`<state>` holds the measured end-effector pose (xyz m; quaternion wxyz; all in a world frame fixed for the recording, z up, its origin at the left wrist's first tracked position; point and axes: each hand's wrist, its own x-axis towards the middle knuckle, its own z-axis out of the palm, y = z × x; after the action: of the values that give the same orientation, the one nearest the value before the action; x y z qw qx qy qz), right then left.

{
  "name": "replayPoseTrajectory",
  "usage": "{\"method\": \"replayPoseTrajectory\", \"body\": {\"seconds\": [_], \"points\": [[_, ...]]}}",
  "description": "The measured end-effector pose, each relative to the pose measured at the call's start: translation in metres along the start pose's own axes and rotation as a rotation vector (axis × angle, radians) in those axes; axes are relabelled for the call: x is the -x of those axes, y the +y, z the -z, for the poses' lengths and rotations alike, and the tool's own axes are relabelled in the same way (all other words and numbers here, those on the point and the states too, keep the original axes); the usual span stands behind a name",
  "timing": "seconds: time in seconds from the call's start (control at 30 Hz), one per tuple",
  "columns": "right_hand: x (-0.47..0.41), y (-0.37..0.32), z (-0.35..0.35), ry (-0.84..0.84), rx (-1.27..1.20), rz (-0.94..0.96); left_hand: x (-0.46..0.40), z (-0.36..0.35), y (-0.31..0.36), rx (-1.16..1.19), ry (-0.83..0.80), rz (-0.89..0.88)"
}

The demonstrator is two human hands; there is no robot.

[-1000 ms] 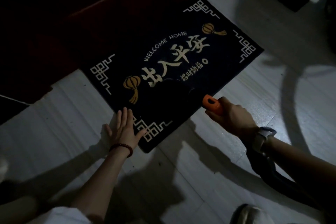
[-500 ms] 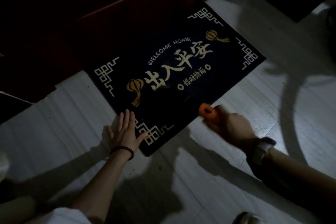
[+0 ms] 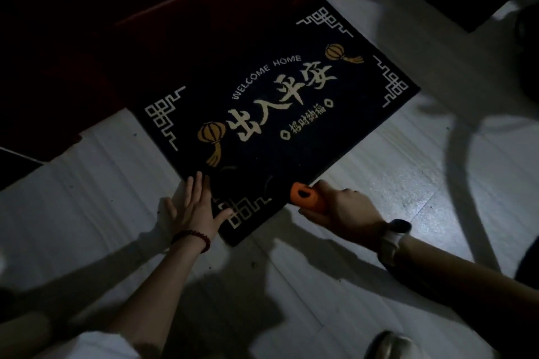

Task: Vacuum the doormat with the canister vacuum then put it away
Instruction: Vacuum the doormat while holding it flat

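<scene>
Dim light, one bright patch on the floor at right. No containers visible.

Floor (image 3: 364,285): pale tiles or boards with faint streaks, small dark specks scattered near the mat's near corner. Long shadows of both arms fall across it. Dark reddish wooden threshold (image 3: 180,38) runs along the far side; detail there lost in darkness.

Doormat (image 3: 291,140): dark navy rectangle, lying flat on the floor, set at an angle, its far long edge against the threshold. Cream fret patterns at the corners, two orange lanterns, "WELCOME HOME" in an arc above large cream Chinese characters, a smaller line of characters beneath.

Left hand (image 3: 194,208): flat, fingers straight and together, thumb spread out. Palm presses down at the mat's near left edge, fingertips and thumb on the mat, heel on the floor. Dark beaded bracelet (image 3: 192,237) on the wrist.

Right hand (image 3: 344,205): fingers curled around the orange vacuum handle (image 3: 307,198), held low at the mat's near long edge. The nozzle ahead of the handle is dark against the dark mat; only faint curved edges show, so its contact with the mat cannot be confirmed. Watch (image 3: 392,237) on the right wrist.

Dark hose (image 3: 466,183) curves across the floor at right.
</scene>
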<state>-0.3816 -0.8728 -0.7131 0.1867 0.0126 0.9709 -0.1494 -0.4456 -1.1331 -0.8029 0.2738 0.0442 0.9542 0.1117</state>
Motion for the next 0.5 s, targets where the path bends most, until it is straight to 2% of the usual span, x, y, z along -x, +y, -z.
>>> {"method": "replayPoseTrajectory", "body": {"seconds": [0.07, 0.2, 0.3, 0.43, 0.5], "points": [[-0.006, 0.015, 0.003, 0.029, -0.008, -0.101, -0.002, 0.001, -0.003, 0.011, -0.009, -0.009], [-0.015, 0.063, 0.036, 0.190, -0.117, -0.369, -0.001, 0.001, -0.002, -0.006, -0.018, -0.012], [-0.011, 0.044, 0.031, 0.224, -0.065, -0.268, -0.001, 0.003, -0.001, -0.029, -0.014, -0.010], [-0.002, -0.006, -0.006, -0.010, 0.081, 0.013, 0.000, 0.002, -0.001, -0.023, -0.006, 0.005], [-0.011, 0.008, -0.004, 0.025, 0.027, -0.085, -0.001, 0.003, -0.002, -0.022, -0.016, 0.000]]}}
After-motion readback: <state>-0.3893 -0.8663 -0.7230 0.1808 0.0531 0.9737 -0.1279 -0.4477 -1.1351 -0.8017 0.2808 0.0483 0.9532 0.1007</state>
